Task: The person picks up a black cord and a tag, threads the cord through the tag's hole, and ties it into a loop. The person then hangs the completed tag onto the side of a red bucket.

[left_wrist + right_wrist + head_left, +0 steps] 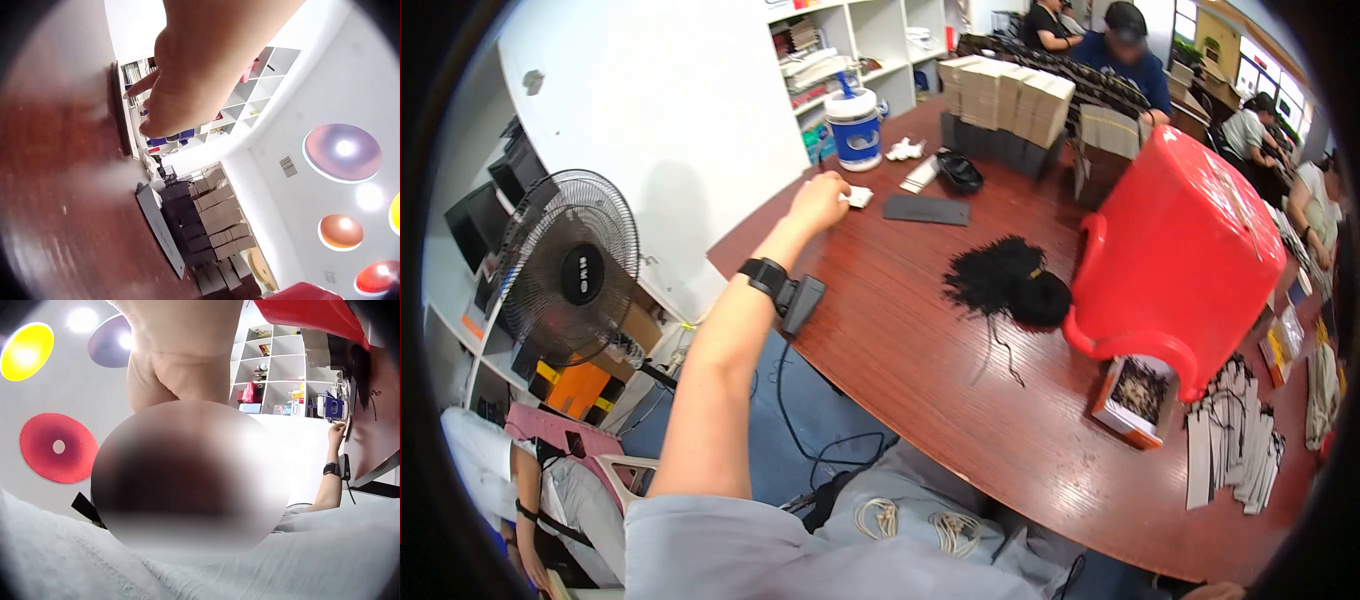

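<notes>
My left hand (820, 202) reaches over the table's far left part, fingers bent, and pinches a small white piece (859, 197) at its fingertips. From the left wrist view, the same hand (181, 81) has one finger stretched away from the others. To the right of it a dark grey flat card (926, 210) lies on the table. Only a skin-toned part of my right hand (181, 362) shows, at the top of the right wrist view, with its fingers out of sight; what it holds cannot be told.
A blue-and-white container (856, 135) stands behind my left hand. Black fringed threads (1000, 275) lie mid-table, beside a large red tub (1180, 250). At the right are a small box (1115, 410) and grey strips (1230, 440). Stacked cards (1000, 95) stand at the back; a fan (580, 270) is left.
</notes>
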`<action>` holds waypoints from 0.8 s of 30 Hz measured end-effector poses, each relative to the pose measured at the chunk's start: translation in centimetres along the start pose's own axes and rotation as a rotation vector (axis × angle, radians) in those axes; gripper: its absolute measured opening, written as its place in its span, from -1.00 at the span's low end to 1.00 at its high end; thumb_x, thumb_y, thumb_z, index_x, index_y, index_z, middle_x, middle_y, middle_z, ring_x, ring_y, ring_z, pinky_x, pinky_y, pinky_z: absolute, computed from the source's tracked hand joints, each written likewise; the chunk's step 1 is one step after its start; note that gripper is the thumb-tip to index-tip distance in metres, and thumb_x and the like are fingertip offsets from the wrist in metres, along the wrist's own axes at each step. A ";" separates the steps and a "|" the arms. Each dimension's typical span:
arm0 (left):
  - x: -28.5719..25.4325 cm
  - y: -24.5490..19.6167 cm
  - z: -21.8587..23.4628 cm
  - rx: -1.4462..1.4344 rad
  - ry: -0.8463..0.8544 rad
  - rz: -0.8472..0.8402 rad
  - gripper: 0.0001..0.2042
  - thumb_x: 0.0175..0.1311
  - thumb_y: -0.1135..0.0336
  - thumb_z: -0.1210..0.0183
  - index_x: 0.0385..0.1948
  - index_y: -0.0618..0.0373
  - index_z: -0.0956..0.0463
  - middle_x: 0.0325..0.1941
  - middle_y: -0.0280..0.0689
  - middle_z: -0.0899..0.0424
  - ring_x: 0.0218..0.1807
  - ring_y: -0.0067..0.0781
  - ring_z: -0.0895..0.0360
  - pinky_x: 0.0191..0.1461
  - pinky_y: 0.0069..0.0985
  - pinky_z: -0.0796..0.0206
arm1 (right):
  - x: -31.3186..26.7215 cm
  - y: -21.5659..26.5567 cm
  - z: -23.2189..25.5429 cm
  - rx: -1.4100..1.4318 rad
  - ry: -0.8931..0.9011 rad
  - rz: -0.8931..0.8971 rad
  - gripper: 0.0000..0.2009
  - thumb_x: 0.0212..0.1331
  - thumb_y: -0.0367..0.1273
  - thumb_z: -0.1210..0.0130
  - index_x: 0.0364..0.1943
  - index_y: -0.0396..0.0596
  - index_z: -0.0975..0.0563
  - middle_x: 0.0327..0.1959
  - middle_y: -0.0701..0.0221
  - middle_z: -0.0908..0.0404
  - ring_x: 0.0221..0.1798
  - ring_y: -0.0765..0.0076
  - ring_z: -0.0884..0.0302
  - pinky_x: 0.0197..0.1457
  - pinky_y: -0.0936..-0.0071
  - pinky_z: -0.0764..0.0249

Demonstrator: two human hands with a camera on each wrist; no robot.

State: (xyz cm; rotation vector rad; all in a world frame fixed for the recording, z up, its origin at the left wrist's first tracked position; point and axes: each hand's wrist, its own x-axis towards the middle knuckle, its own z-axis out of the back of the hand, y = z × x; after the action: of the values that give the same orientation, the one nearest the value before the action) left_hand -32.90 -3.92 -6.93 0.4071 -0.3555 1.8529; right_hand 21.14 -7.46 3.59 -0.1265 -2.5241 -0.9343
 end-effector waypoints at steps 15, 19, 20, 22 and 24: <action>0.4 -1.0 -0.5 0.086 0.052 -0.073 -0.66 -0.20 0.58 0.00 -0.26 0.14 -0.42 -0.18 -0.24 -0.41 -0.04 -0.26 -0.32 -0.04 -0.41 -0.22 | -2.5 0.1 1.3 0.065 0.124 -0.093 -0.69 -0.20 -0.63 -0.11 -0.24 -0.29 -0.41 0.05 -0.12 -0.15 0.00 -0.23 -0.24 -0.03 -0.07 -0.17; 0.8 -2.8 0.1 0.105 0.090 -0.058 -0.67 -0.15 0.56 0.01 -0.23 0.14 -0.41 -0.10 -0.22 -0.39 0.01 -0.24 -0.29 0.00 -0.42 -0.21 | -3.8 -0.2 1.0 0.082 0.123 -0.092 -0.68 -0.20 -0.63 -0.12 -0.24 -0.30 -0.41 0.05 -0.12 -0.15 0.00 -0.24 -0.24 -0.02 -0.07 -0.16; 1.1 -2.4 -1.4 0.014 -0.077 -0.156 -0.67 -0.16 0.55 0.01 -0.24 0.16 -0.41 -0.09 -0.21 -0.39 -0.01 -0.22 -0.29 0.00 -0.41 -0.20 | -4.0 -0.2 0.9 0.090 0.125 -0.100 -0.68 -0.20 -0.63 -0.12 -0.24 -0.30 -0.41 0.05 -0.13 -0.15 0.00 -0.24 -0.23 -0.02 -0.07 -0.16; 0.8 -6.3 -0.8 -0.106 -0.175 -0.305 -0.67 -0.20 0.54 0.01 -0.26 0.18 -0.40 -0.13 -0.18 -0.40 -0.04 -0.21 -0.31 0.00 -0.40 -0.20 | -4.2 0.0 1.1 0.100 0.134 -0.120 -0.68 -0.20 -0.62 -0.12 -0.24 -0.30 -0.41 0.05 -0.13 -0.15 0.01 -0.24 -0.23 -0.02 -0.07 -0.16; -1.0 -12.1 0.9 -0.290 -0.110 -0.547 -0.68 -0.25 0.53 0.01 -0.31 0.14 -0.41 -0.21 -0.22 -0.44 -0.11 -0.24 -0.34 -0.06 -0.40 -0.23 | -4.5 0.0 0.7 0.113 0.123 -0.136 -0.68 -0.20 -0.62 -0.12 -0.24 -0.30 -0.40 0.05 -0.13 -0.15 0.01 -0.24 -0.23 -0.02 -0.07 -0.16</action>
State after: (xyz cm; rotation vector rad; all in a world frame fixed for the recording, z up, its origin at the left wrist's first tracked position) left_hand -20.99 -1.47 -6.07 0.3630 -0.5220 1.2283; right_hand 24.98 -6.70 1.20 0.1348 -2.4885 -0.8210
